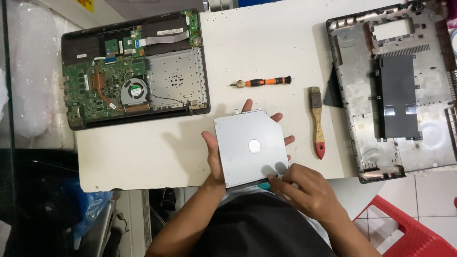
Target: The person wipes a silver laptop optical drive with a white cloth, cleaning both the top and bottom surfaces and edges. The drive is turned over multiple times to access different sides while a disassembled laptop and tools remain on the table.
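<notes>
Optical drive (250,145) in both hands

my left hand (215,157) lies palm up, thumb hooked over the near left edge and fingers (276,116) splayed out past the far side. my right hand (304,188) curls in from below, fingertips pinching at the near right corner. both forearms are bare.

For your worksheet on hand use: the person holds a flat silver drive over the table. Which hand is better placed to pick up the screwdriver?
Probably the right hand: only its fingers pinch the drive's near corner, while the left hand supports it underneath. The screwdriver lies just beyond the drive.
</notes>
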